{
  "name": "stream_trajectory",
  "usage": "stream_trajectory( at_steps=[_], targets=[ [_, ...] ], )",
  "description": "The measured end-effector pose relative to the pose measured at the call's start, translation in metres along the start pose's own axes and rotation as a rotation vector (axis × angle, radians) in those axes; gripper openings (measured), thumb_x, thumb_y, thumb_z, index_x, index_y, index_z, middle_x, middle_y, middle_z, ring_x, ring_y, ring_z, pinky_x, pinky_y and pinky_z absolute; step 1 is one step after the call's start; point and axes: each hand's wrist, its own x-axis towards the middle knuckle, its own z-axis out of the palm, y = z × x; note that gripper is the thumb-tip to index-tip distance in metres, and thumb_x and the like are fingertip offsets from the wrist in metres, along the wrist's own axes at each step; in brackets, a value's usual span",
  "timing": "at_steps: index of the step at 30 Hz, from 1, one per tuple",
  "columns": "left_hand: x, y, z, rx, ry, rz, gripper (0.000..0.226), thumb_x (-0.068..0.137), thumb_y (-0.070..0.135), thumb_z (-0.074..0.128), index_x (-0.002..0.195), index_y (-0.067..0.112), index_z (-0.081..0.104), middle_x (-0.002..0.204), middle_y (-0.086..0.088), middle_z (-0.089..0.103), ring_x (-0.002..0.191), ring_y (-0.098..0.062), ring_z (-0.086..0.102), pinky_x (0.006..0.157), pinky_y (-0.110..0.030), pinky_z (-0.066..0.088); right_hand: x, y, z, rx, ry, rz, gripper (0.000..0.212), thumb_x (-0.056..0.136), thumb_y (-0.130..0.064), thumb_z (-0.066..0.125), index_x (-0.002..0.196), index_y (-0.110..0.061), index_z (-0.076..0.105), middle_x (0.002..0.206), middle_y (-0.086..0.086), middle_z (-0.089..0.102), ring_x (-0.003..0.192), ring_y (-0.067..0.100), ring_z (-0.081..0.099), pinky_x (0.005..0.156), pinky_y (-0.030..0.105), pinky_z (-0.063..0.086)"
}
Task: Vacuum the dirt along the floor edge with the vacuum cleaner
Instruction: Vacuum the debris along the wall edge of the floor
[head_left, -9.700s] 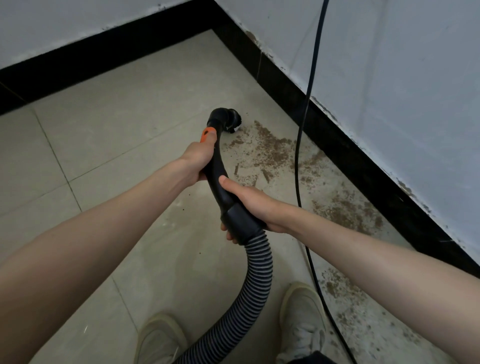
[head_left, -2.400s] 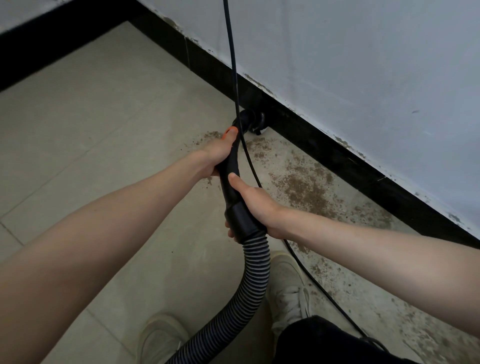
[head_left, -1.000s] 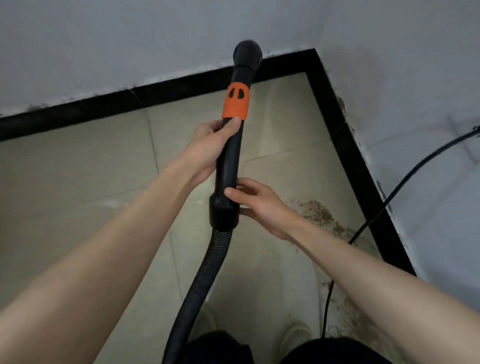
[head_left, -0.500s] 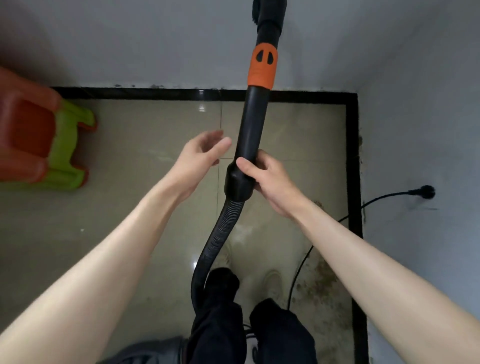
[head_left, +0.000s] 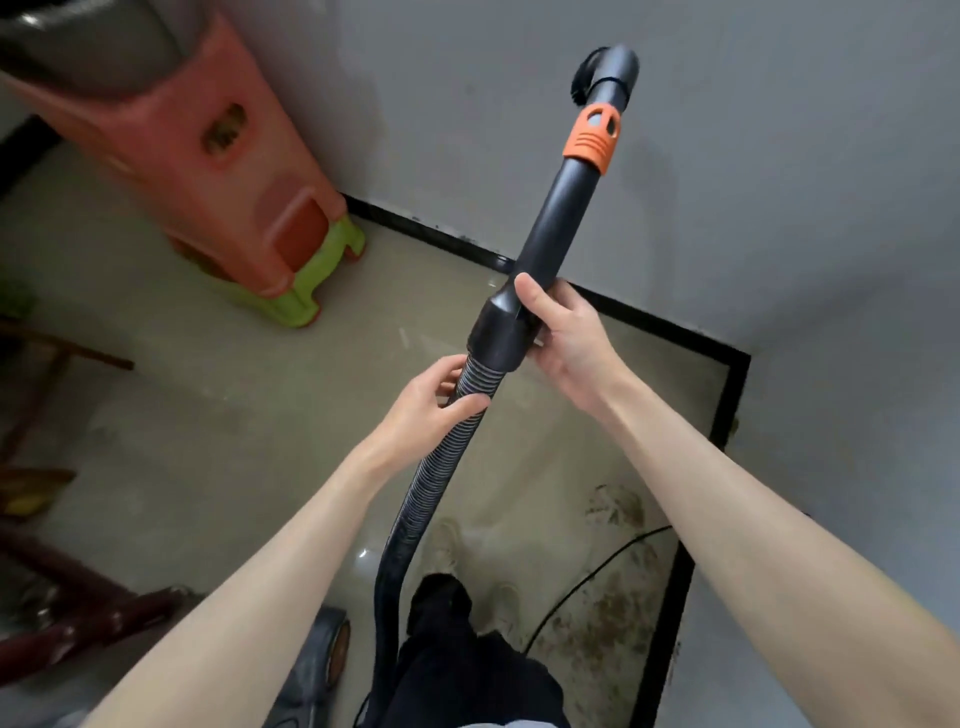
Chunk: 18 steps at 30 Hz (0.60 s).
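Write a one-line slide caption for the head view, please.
Right hand grips the raised vacuum wand, left hand holds the hose; dirt remains by the wall.

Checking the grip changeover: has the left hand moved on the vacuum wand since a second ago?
Yes. The left hand has dropped from just under the orange collar to the ribbed hose, below the black cuff.

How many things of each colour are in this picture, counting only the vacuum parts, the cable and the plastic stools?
Black: 3 - rigid black plastic wand, black ribbed flexible hose, thin black power cable
Orange: 2 - orange plastic collar on the wand, orange plastic stool
Green: 1 - green plastic stool under the orange one
Total: 6
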Motion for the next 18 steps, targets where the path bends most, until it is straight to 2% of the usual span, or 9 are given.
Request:
stream_trajectory(
  at_steps=[2,4,6,10,14,16,18],
  targets=[
    [-0.019,0.011,-0.019,-0.005,0.045,0.019,0.037,0.087,0.014,0.067,0.119,0.029,0.053,0.103,0.01,0.06,0.103,-0.018,0.059,0.093,-0.027,0.045,-0.011,-0.01,0.025,-0.03,-0.032,-0.016,0.012,0.096,-0.019,0.06,0.105,-0.014,0.058,0.1,0.003,0.067,0.094,0.017,0.066,0.095,0.041,0.052],
    [-0.035,0.019,-0.038,-0.02,0.101,0.033,0.036,0.087,0.014,0.067,0.117,0.03,0.053,0.103,0.012,0.06,0.103,-0.016,0.058,0.09,-0.023,0.045,-0.02,-0.015,0.05,-0.063,-0.078,-0.019,0.012,0.095,-0.019,0.061,0.106,-0.014,0.057,0.101,0.002,0.068,0.095,0.016,0.066,0.097,0.041,0.051],
    [-0.05,0.025,-0.061,-0.023,0.153,0.055,0.035,0.087,0.014,0.066,0.115,0.031,0.053,0.101,0.016,0.059,0.101,-0.014,0.057,0.088,-0.019,0.044,-0.026,-0.018,0.076,-0.085,-0.13,-0.01,0.017,0.095,-0.021,0.062,0.11,-0.015,0.056,0.104,0.001,0.068,0.097,0.015,0.067,0.093,0.036,0.054],
    [-0.07,0.039,-0.111,-0.006,0.224,0.088,0.034,0.088,0.013,0.065,0.116,0.028,0.053,0.102,0.015,0.058,0.1,-0.014,0.057,0.093,-0.028,0.044,-0.03,-0.033,0.13,-0.029,-0.154,-0.019,0.018,0.098,-0.024,0.057,0.114,-0.016,0.055,0.106,0.001,0.067,0.096,0.013,0.067,0.083,0.03,0.057],
    [-0.081,0.061,-0.156,0.043,0.327,0.168,0.033,0.089,0.019,0.064,0.119,0.028,0.053,0.104,0.014,0.056,0.089,0.003,0.054,0.081,-0.012,0.042,-0.029,-0.057,0.178,0.037,-0.187,-0.079,0.019,0.1,-0.031,0.054,0.112,-0.016,0.055,0.105,0.002,0.067,0.101,0.017,0.066,0.09,0.035,0.056],
    [-0.089,0.071,-0.168,0.044,0.353,0.188,0.034,0.09,0.021,0.064,0.122,0.026,0.053,0.105,0.012,0.056,0.087,0.004,0.052,0.075,-0.005,0.04,-0.034,-0.068,0.195,0.021,-0.211,-0.099,0.02,0.1,-0.032,0.053,0.112,-0.016,0.055,0.106,0.002,0.066,0.102,0.018,0.066,0.092,0.037,0.055],
    [-0.099,0.076,-0.174,0.029,0.365,0.189,0.033,0.09,0.023,0.064,0.12,0.027,0.052,0.106,0.01,0.056,0.085,0.002,0.052,0.074,-0.005,0.041,-0.041,-0.075,0.207,-0.008,-0.225,-0.11,0.021,0.1,-0.033,0.053,0.112,-0.015,0.054,0.108,0.004,0.065,0.105,0.021,0.064,0.097,0.04,0.052]
  ],
)
